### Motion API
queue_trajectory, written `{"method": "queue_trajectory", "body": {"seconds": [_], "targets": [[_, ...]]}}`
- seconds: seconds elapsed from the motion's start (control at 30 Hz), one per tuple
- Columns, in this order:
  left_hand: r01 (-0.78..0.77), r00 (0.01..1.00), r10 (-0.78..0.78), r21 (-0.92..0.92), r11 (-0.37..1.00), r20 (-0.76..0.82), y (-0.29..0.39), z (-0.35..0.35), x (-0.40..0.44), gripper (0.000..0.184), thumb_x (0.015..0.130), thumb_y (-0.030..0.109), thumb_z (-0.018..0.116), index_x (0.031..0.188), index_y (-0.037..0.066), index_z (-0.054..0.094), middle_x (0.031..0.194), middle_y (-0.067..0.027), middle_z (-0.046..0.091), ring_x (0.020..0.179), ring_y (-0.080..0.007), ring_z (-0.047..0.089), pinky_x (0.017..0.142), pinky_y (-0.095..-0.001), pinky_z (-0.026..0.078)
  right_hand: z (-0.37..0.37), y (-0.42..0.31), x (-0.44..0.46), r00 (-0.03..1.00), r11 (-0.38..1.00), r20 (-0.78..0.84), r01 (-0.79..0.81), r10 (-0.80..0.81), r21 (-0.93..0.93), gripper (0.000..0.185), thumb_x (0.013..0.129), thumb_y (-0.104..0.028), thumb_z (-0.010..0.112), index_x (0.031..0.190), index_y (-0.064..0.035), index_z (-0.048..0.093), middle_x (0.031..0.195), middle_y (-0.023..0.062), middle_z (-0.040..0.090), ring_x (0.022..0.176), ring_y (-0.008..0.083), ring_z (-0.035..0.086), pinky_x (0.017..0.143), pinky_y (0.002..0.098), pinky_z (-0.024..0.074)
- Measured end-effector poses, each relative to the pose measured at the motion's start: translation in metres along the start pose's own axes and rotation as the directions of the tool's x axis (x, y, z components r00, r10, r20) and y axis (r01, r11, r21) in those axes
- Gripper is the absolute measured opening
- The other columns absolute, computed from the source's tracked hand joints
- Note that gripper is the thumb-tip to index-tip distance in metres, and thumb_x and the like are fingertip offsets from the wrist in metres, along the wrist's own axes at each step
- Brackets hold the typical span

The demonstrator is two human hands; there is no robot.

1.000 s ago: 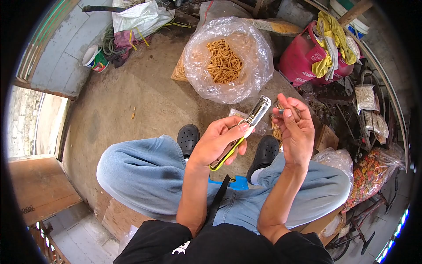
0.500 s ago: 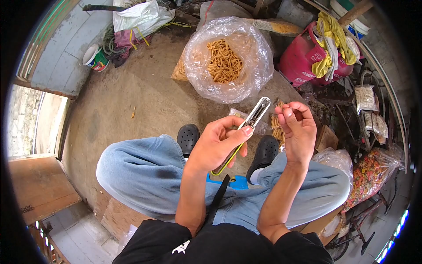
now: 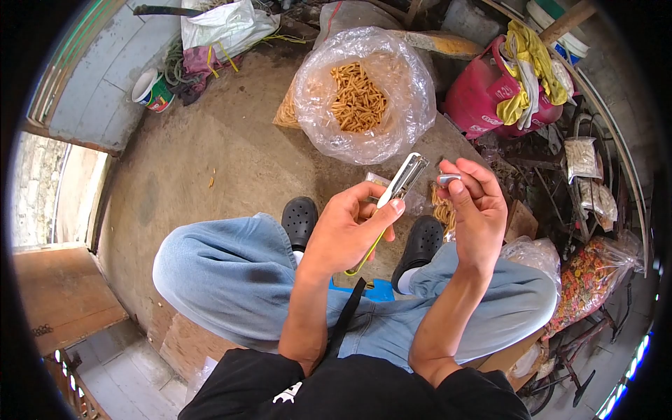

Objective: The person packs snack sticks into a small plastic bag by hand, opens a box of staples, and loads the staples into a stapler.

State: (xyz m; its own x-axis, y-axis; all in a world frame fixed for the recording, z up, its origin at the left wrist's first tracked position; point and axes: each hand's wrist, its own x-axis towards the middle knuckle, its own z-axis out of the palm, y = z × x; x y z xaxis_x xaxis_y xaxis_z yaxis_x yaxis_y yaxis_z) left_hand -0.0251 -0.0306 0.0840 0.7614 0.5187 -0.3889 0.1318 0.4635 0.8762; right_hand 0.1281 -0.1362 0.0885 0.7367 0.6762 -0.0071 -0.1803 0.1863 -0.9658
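Observation:
My left hand (image 3: pixel 350 229) is closed around a white and green stapler (image 3: pixel 400 183), which points up and away with its metal channel exposed. To the right, my right hand (image 3: pixel 480 213) pinches a small silver strip of staples (image 3: pixel 449 180) between thumb and fingers. A narrow gap separates the strip from the stapler's far end. Below the right fingertips lie small clear packs of brown sticks (image 3: pixel 441 208), partly hidden by that hand. Behind the stapler, a clear plastic packet (image 3: pixel 378 179) lies on the floor.
A large open plastic bag (image 3: pixel 413 91) of brown stick snacks (image 3: pixel 357 98) stands ahead. Pink gas cylinders (image 3: pixel 476 91) with yellow cloths are at the right. A bag of colourful snacks (image 3: pixel 591 280) sits lower right; a small tub (image 3: pixel 152 91) stands far left.
The stapler has turned slightly in my left hand, its channel now showing more from the side. My right fingers have shifted, and the silver strip between them shows clearly.

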Motion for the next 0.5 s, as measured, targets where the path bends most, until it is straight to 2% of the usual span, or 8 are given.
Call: {"method": "queue_trajectory", "body": {"seconds": [0.07,0.13,0.27,0.37,0.43,0.47,0.5], "targets": [[0.000,1.000,0.001,0.023,1.000,-0.011,-0.001,0.001,0.001,0.022,0.090,0.024,0.064,0.099,0.004,0.059,0.061,-0.0008,0.059,0.042,-0.0026,0.043,0.038,-0.0212,0.030,0.003,-0.002,-0.002,1.000,0.997,0.009,0.031,-0.030,-0.066,0.030,0.088,0.001,0.060,0.117,0.0050,0.054,0.111,0.0175,0.063,0.095,0.0166,0.063,0.077,0.0283,0.0543],[-0.014,0.999,0.016,0.054,0.998,-0.032,-0.002,0.002,0.001,0.023,0.089,0.025,0.065,0.098,0.004,0.060,0.061,-0.0010,0.059,0.042,-0.0032,0.043,0.038,-0.0213,0.031,0.009,-0.005,-0.005,0.996,0.972,0.035,0.091,-0.085,-0.215,0.026,0.087,0.002,0.061,0.112,0.0037,0.057,0.107,0.0151,0.064,0.092,0.0151,0.063,0.079,0.0278,0.0536],[0.004,0.999,-0.001,0.092,0.996,-0.033,0.000,0.001,0.001,0.023,0.089,0.024,0.064,0.100,0.004,0.060,0.064,-0.0028,0.060,0.043,-0.0042,0.047,0.038,-0.0198,0.033,0.014,0.002,-0.005,0.996,0.984,0.006,0.088,-0.088,-0.157,0.023,0.086,0.003,0.062,0.109,0.0034,0.059,0.102,0.0122,0.064,0.088,0.0144,0.064,0.079,0.0274,0.0533],[0.020,0.999,-0.021,0.031,0.999,0.031,-0.009,-0.006,0.011,0.023,0.089,0.025,0.064,0.100,0.004,0.060,0.064,-0.0030,0.060,0.043,-0.0048,0.047,0.037,-0.0204,0.035,0.010,0.012,0.006,0.996,0.978,0.002,0.082,-0.084,-0.191,0.021,0.087,0.001,0.061,0.108,0.0039,0.059,0.097,0.0104,0.063,0.086,0.0145,0.064,0.078,0.0268,0.0535],[-0.025,1.000,0.025,-0.051,0.998,0.007,-0.018,-0.011,0.017,0.023,0.089,0.026,0.064,0.099,0.005,0.060,0.063,-0.0032,0.060,0.043,-0.0057,0.048,0.037,-0.0207,0.036,-0.007,0.019,0.013,0.988,0.960,-0.126,0.048,-0.086,-0.277,0.020,0.088,0.001,0.060,0.108,0.0044,0.059,0.095,0.0095,0.063,0.086,0.0155,0.064,0.078,0.0262,0.0535],[-0.010,0.994,0.009,-0.006,1.000,-0.110,-0.015,-0.019,0.014,0.023,0.089,0.026,0.064,0.096,0.004,0.061,0.065,-0.0043,0.060,0.048,-0.0056,0.050,0.039,-0.0216,0.039,-0.021,0.025,0.019,0.973,0.969,-0.178,0.106,-0.148,-0.223,0.020,0.088,0.000,0.060,0.108,0.0037,0.059,0.095,0.0089,0.063,0.085,0.0160,0.064,0.077,0.0261,0.0537],[-0.045,0.992,0.041,-0.036,0.998,-0.118,-0.013,-0.030,0.014,0.023,0.089,0.026,0.064,0.096,0.005,0.062,0.064,-0.0042,0.060,0.047,-0.0058,0.051,0.037,-0.0208,0.038,-0.035,0.031,0.027,0.961,0.976,-0.235,0.102,-0.147,-0.194,0.020,0.088,0.000,0.060,0.108,0.0036,0.059,0.094,0.0088,0.063,0.085,0.0161,0.064,0.076,0.0258,0.0539]]}}
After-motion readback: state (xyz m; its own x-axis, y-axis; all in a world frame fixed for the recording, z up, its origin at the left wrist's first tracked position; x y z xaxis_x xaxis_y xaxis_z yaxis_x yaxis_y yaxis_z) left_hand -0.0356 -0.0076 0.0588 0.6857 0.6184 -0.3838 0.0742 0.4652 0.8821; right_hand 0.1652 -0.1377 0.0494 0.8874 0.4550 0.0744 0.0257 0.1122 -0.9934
